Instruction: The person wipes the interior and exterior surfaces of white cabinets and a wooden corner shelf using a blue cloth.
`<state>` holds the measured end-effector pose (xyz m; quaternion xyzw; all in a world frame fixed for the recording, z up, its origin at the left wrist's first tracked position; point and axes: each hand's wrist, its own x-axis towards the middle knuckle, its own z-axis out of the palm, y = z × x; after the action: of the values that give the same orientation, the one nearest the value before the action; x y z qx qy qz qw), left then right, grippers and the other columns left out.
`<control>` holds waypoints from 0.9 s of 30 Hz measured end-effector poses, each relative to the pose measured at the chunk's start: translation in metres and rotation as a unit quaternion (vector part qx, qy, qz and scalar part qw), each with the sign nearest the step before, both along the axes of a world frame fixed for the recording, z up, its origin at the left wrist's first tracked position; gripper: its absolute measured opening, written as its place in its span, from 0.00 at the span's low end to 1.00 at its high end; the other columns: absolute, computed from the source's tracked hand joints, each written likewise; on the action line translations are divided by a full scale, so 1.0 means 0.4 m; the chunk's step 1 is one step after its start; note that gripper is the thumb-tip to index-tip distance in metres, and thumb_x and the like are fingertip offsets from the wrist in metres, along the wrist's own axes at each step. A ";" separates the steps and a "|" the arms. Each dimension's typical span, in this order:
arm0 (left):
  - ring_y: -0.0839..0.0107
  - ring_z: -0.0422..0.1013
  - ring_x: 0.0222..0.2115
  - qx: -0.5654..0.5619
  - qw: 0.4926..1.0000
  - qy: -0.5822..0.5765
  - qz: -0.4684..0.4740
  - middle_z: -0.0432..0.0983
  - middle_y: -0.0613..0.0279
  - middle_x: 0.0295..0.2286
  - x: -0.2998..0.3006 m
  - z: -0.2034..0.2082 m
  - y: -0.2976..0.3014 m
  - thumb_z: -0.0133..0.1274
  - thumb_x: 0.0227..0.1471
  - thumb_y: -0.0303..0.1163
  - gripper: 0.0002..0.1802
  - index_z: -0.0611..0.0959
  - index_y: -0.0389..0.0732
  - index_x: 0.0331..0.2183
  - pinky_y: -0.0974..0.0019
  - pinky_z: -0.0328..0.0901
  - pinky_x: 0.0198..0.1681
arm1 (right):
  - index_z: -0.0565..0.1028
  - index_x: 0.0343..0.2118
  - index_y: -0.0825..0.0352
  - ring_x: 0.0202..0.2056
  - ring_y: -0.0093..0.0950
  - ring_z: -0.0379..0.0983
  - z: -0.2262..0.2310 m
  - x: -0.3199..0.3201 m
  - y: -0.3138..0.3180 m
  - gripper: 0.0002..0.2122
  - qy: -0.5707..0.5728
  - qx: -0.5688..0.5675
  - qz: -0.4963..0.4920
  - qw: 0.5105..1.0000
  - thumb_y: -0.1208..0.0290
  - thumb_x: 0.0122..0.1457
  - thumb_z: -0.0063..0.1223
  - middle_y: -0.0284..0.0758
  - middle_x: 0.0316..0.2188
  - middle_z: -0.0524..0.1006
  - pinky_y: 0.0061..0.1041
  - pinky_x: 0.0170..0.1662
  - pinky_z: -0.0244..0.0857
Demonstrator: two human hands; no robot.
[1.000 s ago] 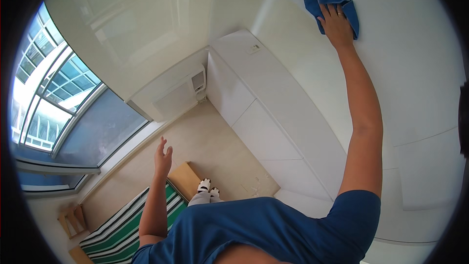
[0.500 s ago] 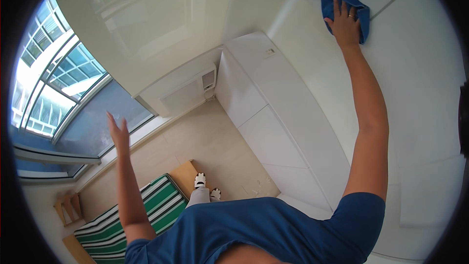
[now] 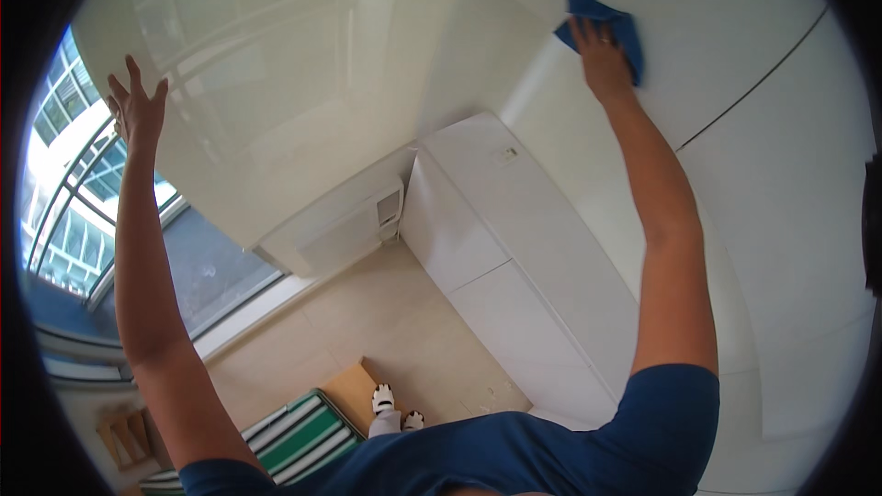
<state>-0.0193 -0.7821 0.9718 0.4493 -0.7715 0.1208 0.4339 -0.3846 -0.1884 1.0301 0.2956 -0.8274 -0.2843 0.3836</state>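
Note:
My right hand (image 3: 608, 69) is raised high at the upper right, pressing a folded blue cloth (image 3: 625, 35) against a smooth white panel (image 3: 707, 46). The cloth shows beyond my fingertips and along the outer side of the hand. At the upper left my left hand (image 3: 140, 115) is lifted with its fingers spread and holds nothing. It appears beside the edge of a glossy cream panel (image 3: 248, 83), in front of the window (image 3: 96, 193); whether it touches the panel I cannot tell.
A dark seam (image 3: 753, 90) crosses the white panels on the right. Below stands a long white cabinet (image 3: 542, 248), near an air conditioner unit (image 3: 344, 225). My feet (image 3: 383, 400) are on a wooden bench (image 3: 354, 386) with a green striped cushion (image 3: 308, 436), raised above the tiled floor (image 3: 395, 312).
My right hand and the cloth have slid left across the white panel. My left arm has swung up and to the left, its hand now higher with fingers spread.

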 end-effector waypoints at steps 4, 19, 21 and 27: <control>0.40 0.47 0.60 -0.004 0.989 0.026 -0.146 0.44 0.52 0.63 -0.143 -0.154 0.051 0.54 0.51 0.45 0.43 0.49 0.68 0.63 0.39 0.53 0.57 | 0.57 0.62 0.60 0.60 0.45 0.56 0.012 -0.105 -0.054 0.33 -0.050 0.012 0.074 0.996 0.83 0.49 0.44 0.39 0.63 0.56 0.31 0.55 0.64; 0.63 0.61 0.55 0.498 0.532 0.048 -0.683 0.68 0.51 0.52 -0.524 -0.317 1.041 0.46 0.59 0.39 0.26 0.70 0.34 0.54 0.64 0.53 0.59 | 0.60 0.61 0.54 0.55 0.55 0.61 0.554 0.316 0.629 0.27 0.417 -0.142 -0.135 0.888 0.47 0.62 0.35 0.38 0.62 0.58 0.67 0.55 0.39; 0.62 0.55 0.59 0.643 0.269 0.091 -0.711 0.60 0.55 0.57 -0.594 -0.206 1.251 0.48 0.57 0.47 0.45 0.45 0.35 0.63 0.57 0.49 0.61 | 0.60 0.61 0.53 0.55 0.55 0.62 0.549 0.298 0.619 0.27 0.414 -0.155 -0.087 0.893 0.46 0.62 0.35 0.38 0.62 0.58 0.67 0.55 0.40; 0.50 0.50 0.60 0.782 0.012 0.251 -0.570 0.53 0.45 0.57 -0.682 0.090 1.583 0.45 0.59 0.43 0.39 0.47 0.32 0.59 0.51 0.50 0.62 | 0.60 0.61 0.53 0.55 0.55 0.60 0.553 0.316 0.620 0.27 0.392 -0.166 -0.075 0.902 0.46 0.62 0.34 0.38 0.62 0.57 0.67 0.56 0.38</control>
<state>-0.2922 -0.1487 1.0078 -0.0645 -0.2510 -0.9622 -0.0837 -0.2581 0.0598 1.2513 0.0296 -0.6654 -0.2632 0.6979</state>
